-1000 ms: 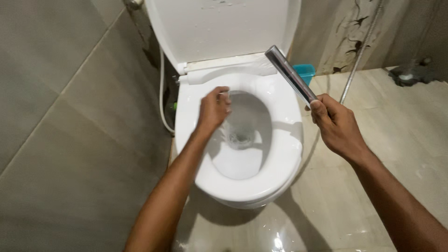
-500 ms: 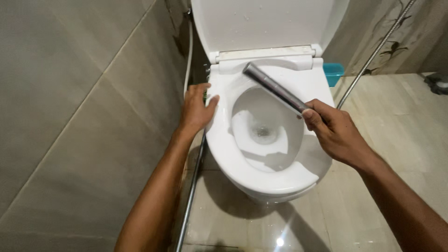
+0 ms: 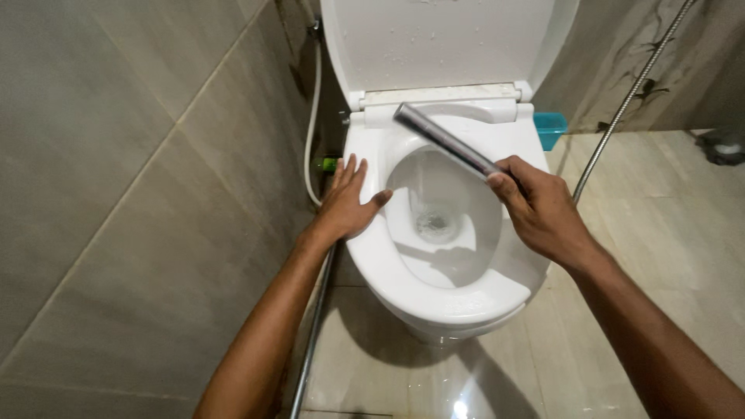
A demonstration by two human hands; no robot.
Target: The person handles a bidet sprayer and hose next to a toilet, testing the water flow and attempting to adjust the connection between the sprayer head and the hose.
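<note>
Your left hand [image 3: 347,203] lies flat and open, fingers spread, on the left rim of the white oval plastic toilet seat [image 3: 403,291] in the middle of the frame; it grips nothing, and the thumb points toward the bowl. Your right hand [image 3: 543,208] is clenched around the lower end of a slim grey metal spray wand [image 3: 446,141], which slants up and to the left from your fist, across the back of the bowl, its free end just below the seat hinge. A thin ribbed metal hose [image 3: 628,101] runs from behind that hand up toward the upper right corner of the frame. Water sits at the bottom of the white ceramic bowl [image 3: 437,221]. The white toilet lid [image 3: 446,39] stands upright at the top centre, dotted with droplets. A small turquoise plastic container [image 3: 552,128] sits on the floor just right of the toilet. A white flexible hose [image 3: 312,124] hangs along the grey tiled wall [image 3: 116,194] at the left.
</note>
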